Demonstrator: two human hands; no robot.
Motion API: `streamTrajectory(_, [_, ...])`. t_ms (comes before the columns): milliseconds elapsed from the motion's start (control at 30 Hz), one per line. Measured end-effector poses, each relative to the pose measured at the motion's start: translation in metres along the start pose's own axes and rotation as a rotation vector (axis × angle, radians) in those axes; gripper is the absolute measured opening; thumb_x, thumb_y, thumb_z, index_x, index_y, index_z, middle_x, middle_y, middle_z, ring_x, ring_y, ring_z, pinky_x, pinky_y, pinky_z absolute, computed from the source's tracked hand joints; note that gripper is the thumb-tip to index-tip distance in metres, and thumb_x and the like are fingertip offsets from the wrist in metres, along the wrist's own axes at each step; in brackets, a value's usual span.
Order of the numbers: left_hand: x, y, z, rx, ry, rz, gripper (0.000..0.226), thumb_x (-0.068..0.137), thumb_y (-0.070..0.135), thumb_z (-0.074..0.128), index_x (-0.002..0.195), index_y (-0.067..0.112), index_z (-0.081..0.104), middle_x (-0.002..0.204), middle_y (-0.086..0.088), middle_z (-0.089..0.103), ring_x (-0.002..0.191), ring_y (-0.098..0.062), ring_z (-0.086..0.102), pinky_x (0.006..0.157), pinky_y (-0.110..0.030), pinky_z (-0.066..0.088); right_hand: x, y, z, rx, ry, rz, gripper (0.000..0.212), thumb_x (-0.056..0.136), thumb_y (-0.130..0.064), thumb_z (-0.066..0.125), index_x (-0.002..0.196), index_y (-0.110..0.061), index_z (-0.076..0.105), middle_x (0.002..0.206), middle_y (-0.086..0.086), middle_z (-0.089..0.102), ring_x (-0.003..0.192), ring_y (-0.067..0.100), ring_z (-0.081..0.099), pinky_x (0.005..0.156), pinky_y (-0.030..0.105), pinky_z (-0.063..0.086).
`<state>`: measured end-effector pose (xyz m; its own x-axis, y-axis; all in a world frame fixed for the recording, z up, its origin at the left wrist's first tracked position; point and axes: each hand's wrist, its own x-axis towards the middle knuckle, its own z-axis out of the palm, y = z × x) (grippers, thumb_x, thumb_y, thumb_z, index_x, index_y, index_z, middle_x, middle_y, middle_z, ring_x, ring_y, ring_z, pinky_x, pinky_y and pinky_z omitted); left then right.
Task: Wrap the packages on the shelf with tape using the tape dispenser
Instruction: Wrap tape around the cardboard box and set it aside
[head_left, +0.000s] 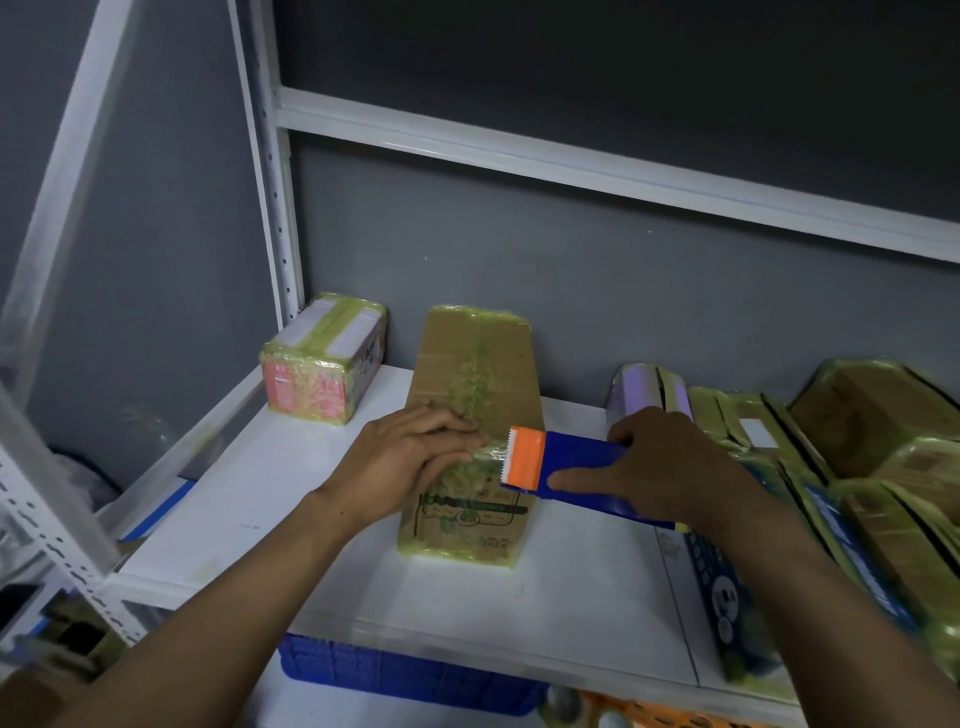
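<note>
A long brown cardboard package (470, 374) lies on the white shelf (249, 488), with yellowish tape along its length and over both ends. My left hand (410, 457) presses flat on the package's top, fingers straight, holding down the tape. My right hand (660, 467) grips the blue tape dispenser (571, 462), whose orange toothed cutter (524, 457) sits on the package just right of my left fingertips. A short stretch of clear tape runs from the cutter under my left fingers.
A small taped package with red print (322, 364) stands at the shelf's back left. Several taped packages (831, 457) crowd the right side. A blue crate (405, 675) sits below the shelf. White shelf posts (275, 208) rise at the left.
</note>
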<state>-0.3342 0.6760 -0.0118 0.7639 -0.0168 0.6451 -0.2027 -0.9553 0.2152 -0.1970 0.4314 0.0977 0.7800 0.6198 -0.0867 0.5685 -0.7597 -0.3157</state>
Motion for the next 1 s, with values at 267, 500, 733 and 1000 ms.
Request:
streamTrajectory(267, [-0.018,-0.010,-0.013,-0.021,-0.056,-0.036,0.033,0.106,0.038,0.049,0.131,0.029,0.068,0.140,0.017,0.059,0.130,-0.006,0.054,0.102,-0.034,0.050,-0.008,0.011,-0.010,-0.052,0.021,-0.001,0.084,0.055,-0.090,0.064,0.103,-0.021,0.066,0.080,-0.017,0.056,0.071,0.000,0.055,0.053,0.013,0.036])
streamTrajectory(500, [-0.013,0.003,-0.010,0.166,-0.145,0.045,0.079,0.087,0.001,0.074,0.152,0.032,0.042,0.138,0.004,0.062,0.124,-0.022,0.055,0.102,-0.038,0.046,-0.003,0.012,-0.004,-0.059,0.041,0.017,0.081,0.059,-0.087,0.068,0.104,-0.020,0.066,0.080,-0.016,0.054,0.072,0.000,0.054,0.054,0.014,0.036])
streamTrajectory(733, [-0.006,0.021,0.003,0.229,-0.123,0.015,0.040,0.097,0.039,0.063,0.136,0.030,0.060,0.131,0.005,0.059,0.124,-0.020,0.053,0.113,-0.050,0.036,0.001,0.016,-0.004,-0.069,0.003,0.014,0.093,0.050,-0.093,0.059,0.104,-0.018,0.069,0.083,-0.012,0.061,0.072,0.002,0.057,0.053,0.014,0.036])
streamTrajectory(1000, [0.008,0.029,0.015,0.168,0.001,0.023,0.023,0.104,0.035,0.052,0.107,0.021,0.071,0.098,0.007,0.068,0.091,-0.020,0.066,0.091,-0.036,0.047,0.000,0.017,0.002,-0.076,-0.002,0.006,0.081,0.053,-0.093,0.058,0.089,-0.021,0.063,0.078,-0.012,0.060,0.069,0.003,0.058,0.052,0.015,0.036])
